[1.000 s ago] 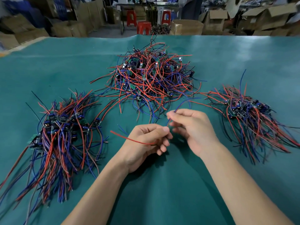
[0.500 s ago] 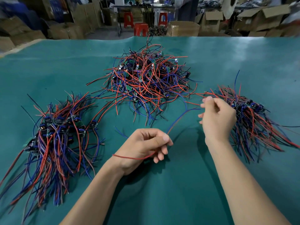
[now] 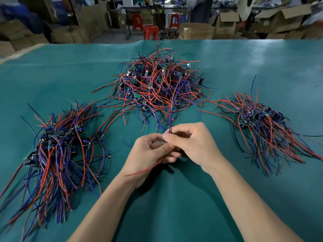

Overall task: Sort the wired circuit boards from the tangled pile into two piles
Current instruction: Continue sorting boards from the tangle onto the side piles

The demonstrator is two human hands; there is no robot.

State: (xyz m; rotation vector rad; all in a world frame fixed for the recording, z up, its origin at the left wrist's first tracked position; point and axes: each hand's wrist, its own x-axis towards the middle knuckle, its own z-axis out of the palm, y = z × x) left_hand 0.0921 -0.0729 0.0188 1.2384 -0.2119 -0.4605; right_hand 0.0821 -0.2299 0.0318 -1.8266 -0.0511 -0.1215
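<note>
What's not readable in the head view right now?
- Whether a board is in the left hand: the curled fingers and the right hand cover it.
- Where the blue wire in the right hand's grip ends: lost in the tangled pile.
- Left pile: wire ends cut off by the left edge.
- Board markings: too small.

View: a single head-worn wide-angle camera; no second view to share the scene with.
Position: above the near edge of the green bench point(image 3: 244, 70).
Facing: forward and down across the bench, cardboard boxes point(image 3: 195, 31) and red stools point(image 3: 151, 32) along the top.
Nearness: close, with both forearms rising from the bottom edge.
Distortion: the bench's far edge bows.
</note>
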